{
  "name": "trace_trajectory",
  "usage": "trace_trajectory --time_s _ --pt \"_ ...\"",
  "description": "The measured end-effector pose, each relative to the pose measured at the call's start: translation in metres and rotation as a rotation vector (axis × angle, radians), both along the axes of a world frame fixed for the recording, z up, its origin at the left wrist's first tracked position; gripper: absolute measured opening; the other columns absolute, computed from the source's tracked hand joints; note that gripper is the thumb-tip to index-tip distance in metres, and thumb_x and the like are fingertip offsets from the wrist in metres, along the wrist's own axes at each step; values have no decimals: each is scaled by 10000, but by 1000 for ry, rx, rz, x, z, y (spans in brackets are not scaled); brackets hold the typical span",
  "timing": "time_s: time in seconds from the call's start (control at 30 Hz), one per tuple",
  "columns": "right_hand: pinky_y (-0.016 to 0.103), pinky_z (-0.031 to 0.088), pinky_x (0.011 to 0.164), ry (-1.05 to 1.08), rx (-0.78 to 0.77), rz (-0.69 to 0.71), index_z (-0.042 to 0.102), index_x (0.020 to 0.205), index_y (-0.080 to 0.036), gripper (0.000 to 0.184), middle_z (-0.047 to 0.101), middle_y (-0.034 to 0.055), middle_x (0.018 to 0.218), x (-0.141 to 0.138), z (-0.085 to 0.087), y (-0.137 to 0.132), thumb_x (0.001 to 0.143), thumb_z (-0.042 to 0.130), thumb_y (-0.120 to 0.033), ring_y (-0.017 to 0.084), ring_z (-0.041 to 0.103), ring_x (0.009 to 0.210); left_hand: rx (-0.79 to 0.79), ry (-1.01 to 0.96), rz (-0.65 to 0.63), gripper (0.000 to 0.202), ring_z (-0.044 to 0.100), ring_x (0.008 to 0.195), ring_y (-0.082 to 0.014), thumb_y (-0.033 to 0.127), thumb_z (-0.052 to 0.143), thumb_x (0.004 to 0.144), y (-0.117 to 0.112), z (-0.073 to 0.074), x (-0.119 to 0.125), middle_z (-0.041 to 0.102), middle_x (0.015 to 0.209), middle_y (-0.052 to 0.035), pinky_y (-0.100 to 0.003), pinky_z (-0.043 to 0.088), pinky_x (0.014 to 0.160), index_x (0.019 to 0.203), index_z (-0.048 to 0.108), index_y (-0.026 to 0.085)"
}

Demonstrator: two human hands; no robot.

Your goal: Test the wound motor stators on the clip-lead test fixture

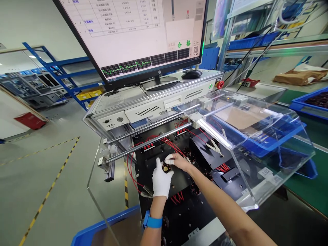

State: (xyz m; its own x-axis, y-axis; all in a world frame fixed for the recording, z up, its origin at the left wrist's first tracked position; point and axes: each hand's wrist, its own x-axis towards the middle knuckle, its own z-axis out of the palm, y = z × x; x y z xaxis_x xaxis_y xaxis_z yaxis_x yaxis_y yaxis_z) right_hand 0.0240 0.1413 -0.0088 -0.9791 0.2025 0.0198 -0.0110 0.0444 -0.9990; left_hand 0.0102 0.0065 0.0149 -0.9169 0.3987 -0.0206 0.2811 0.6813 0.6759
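Observation:
A small round motor stator point(166, 167), dark at its rim with a brassy centre, is between my two hands over the black fixture plate point(151, 164). My left hand point(162, 181), in a white glove with a blue strap at the wrist, has its fingers closed around the stator's near side. White finger covers are on the fingertips of my right hand point(179, 162), which are bent against the stator's far side. Similar stators point(195, 189) lie on the plate to the right. Clips with red leads point(147, 192) rest left of my left hand. The fingers partly hide the stator.
A clear hinged cover point(256, 136) spreads over the right side. Metal rails point(151, 142) cross beyond my hands, under a monitor point(143, 34). A red stop button point(219, 84) sits on the machine's housing. Blue bins point(312, 102) stand at right.

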Motion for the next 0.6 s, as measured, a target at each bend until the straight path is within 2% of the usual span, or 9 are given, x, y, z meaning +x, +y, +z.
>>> trace_trajectory --time_s 0.03,0.1,0.23,0.33,0.4,0.5,0.6 --pt "271 460 670 51 -29 0 659 742 -141 348 639 30 718 3 -3 -1 678 620 -481 141 575 662 8 4 2 864 516 1083 -218 232 659 660 0 0 1 566 1159 -109 -312 403 897 1374 177 164" --pt "284 457 717 162 32 -51 656 710 -152 286 637 41 768 8 -5 -7 673 649 -435 150 577 720 -3 24 22 850 519 1076 -228 255 649 671 1 0 3 562 1165 -107 -322 414 882 1374 178 168" --pt "292 426 788 223 360 -308 664 732 -194 55 632 38 836 17 -1 -26 714 641 -242 166 553 837 -91 74 89 753 565 983 -259 243 553 740 5 1 8 583 1093 -141 -346 449 776 1379 162 159" --pt "299 415 788 170 524 -373 655 751 -220 64 620 24 871 16 1 -36 714 629 -175 176 527 874 -122 61 98 749 592 909 -272 217 539 742 4 -1 12 604 986 -149 -353 462 720 1382 156 155" --pt "312 412 794 135 554 -403 639 785 -212 108 608 29 889 13 1 -39 686 654 -172 188 510 894 -62 53 59 798 575 964 -274 215 582 714 -2 -6 13 587 1048 -152 -363 465 768 1383 151 161" --pt "351 406 820 57 540 -441 610 858 -176 246 597 52 908 8 -1 -38 628 698 -185 209 493 914 96 41 -63 865 471 1142 -260 229 652 667 -17 -17 12 480 1253 -140 -374 418 925 1379 164 180" --pt "368 401 843 31 527 -365 607 910 -169 292 593 59 951 5 -2 -27 631 685 -205 213 498 937 169 149 -191 830 370 1233 -244 174 663 651 -35 -26 10 375 1358 -86 -390 365 1005 1359 233 236"
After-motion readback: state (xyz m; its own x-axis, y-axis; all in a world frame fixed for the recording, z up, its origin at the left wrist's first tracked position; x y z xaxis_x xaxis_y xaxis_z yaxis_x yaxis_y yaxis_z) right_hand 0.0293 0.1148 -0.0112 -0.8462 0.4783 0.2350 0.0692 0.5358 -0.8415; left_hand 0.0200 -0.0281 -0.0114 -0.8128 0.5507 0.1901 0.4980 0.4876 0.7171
